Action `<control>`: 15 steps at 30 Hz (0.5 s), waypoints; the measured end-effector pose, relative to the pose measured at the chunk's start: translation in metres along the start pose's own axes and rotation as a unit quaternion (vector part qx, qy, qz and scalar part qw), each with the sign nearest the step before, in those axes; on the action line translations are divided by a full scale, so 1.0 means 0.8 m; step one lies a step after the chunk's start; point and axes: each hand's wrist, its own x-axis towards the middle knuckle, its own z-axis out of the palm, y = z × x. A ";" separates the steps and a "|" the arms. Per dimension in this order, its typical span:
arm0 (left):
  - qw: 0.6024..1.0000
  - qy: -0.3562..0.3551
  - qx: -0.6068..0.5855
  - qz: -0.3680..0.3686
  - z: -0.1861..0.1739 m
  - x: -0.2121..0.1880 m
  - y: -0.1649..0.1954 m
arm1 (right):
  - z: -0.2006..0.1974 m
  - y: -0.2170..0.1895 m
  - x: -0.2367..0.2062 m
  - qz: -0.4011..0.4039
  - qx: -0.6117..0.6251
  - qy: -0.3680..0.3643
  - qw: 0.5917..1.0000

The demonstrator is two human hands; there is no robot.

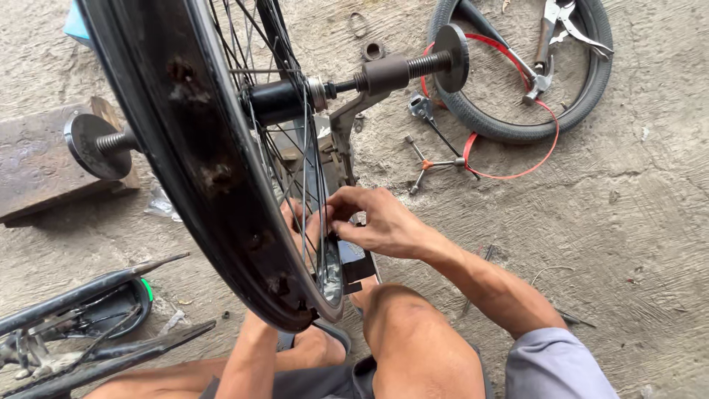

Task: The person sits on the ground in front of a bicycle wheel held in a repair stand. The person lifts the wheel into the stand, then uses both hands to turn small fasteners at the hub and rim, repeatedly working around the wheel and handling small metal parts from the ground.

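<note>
Your right hand (373, 222) pinches a spoke (319, 185) at the rim (221, 192); your left hand (295, 222), behind the spokes, grip unclear. Wheel sits mounted, truing looks underway, tyre (583, 81) off beyond.

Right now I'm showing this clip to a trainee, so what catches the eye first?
A large black spoked bicycle rim fills the left and centre, mounted on a threaded metal axle stand. Both hands work at its spokes low in the middle: the right hand in front, the left hand behind. A black rubber tyre with tools lies top right on the concrete.
</note>
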 end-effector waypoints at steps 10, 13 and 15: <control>0.968 -0.045 -0.240 -0.062 0.000 -0.002 -0.040 | 0.005 0.036 0.012 0.055 0.204 -0.042 0.976; 0.939 -0.052 -0.328 -0.093 0.014 0.005 -0.051 | -0.001 0.028 0.009 -0.027 0.097 -0.032 0.994; 0.939 -0.055 -0.319 -0.115 0.031 0.013 -0.052 | -0.004 0.020 0.008 -0.060 0.047 -0.025 0.997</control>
